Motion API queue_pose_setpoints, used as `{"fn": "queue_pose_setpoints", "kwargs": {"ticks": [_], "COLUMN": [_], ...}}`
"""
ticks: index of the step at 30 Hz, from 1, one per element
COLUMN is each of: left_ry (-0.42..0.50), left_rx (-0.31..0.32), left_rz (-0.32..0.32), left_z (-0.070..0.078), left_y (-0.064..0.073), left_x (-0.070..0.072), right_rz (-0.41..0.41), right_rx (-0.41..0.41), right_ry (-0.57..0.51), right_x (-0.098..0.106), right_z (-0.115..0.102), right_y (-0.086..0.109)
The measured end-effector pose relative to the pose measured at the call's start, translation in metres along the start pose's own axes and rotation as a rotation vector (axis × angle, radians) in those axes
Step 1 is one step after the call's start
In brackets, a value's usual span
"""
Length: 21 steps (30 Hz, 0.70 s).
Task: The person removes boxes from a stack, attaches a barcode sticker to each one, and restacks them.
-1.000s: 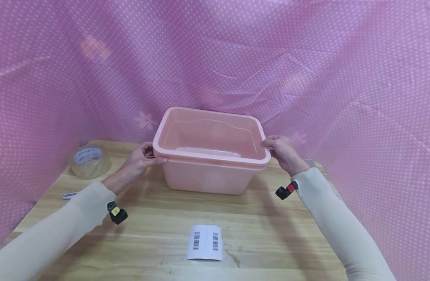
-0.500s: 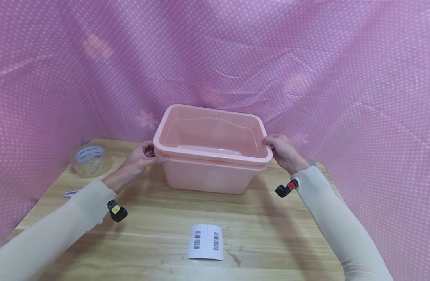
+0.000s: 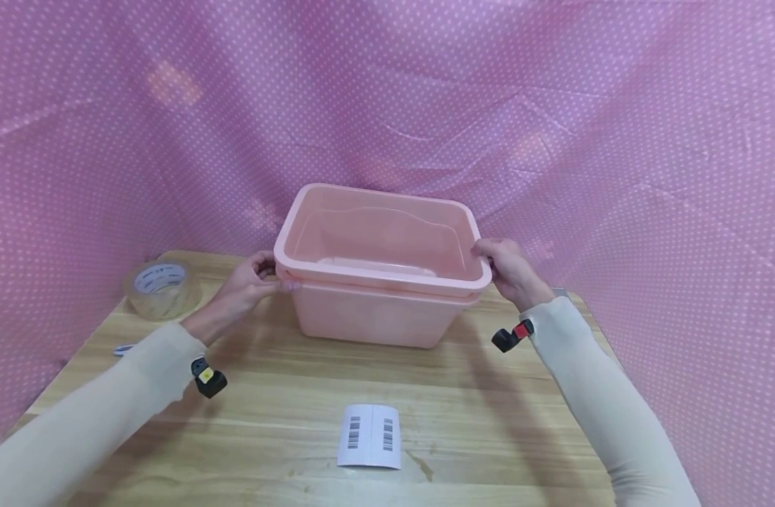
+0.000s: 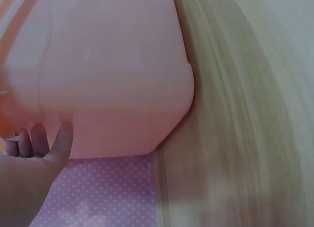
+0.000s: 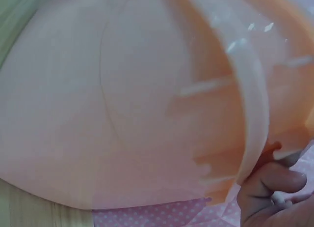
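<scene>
Two pink plastic bins stand nested on the wooden table. The upper bin (image 3: 387,272) sits a little proud of the lower bin (image 3: 368,317), with a narrow gap between their rims. My left hand (image 3: 248,280) grips the left end at rim height, its thumb along the front of the lower bin's rim. In the left wrist view, its fingertips (image 4: 65,131) press on the bin's outer wall under the rim. My right hand (image 3: 509,271) holds the upper bin's right rim. The right wrist view shows its curled fingers (image 5: 277,180) beside the rim.
A roll of clear tape (image 3: 162,289) lies at the table's back left, near a partly hidden blue-and-white object (image 3: 124,349). A white card with barcodes (image 3: 369,436) lies in front. Pink dotted cloth (image 3: 387,91) hangs around the table's back and sides.
The upper bin has risen slightly, and the gap between the two rims has widened. My right hand has moved up a little with it; my left hand has barely shifted.
</scene>
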<state>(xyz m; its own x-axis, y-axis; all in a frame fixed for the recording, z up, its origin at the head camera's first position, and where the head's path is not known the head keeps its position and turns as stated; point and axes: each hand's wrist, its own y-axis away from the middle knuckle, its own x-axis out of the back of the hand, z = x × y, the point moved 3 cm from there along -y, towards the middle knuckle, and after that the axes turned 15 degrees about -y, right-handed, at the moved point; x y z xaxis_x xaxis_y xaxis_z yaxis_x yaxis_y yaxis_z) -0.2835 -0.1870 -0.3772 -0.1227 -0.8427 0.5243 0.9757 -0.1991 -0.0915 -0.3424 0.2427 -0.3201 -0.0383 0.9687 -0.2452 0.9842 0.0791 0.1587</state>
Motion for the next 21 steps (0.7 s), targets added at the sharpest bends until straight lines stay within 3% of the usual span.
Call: {"fn": "queue_pose_setpoints", "kwargs": {"ticks": [9,21], "left_ry": [-0.051,-0.045], "left_rx": [0.020,-0.003], "left_rz": [-0.006,-0.002], "left_z": [-0.0031,-0.0001], "left_y": [0.0033,-0.0004], "left_x": [0.0016,0.0001], "right_rz": [-0.032,-0.030], "right_rx": [-0.058,-0.105], "right_ry": [-0.019,-0.205], "right_x": [-0.0002,-0.0016], "right_z": [0.0008,-0.0006], "right_y": [-0.0025,-0.0046]}}
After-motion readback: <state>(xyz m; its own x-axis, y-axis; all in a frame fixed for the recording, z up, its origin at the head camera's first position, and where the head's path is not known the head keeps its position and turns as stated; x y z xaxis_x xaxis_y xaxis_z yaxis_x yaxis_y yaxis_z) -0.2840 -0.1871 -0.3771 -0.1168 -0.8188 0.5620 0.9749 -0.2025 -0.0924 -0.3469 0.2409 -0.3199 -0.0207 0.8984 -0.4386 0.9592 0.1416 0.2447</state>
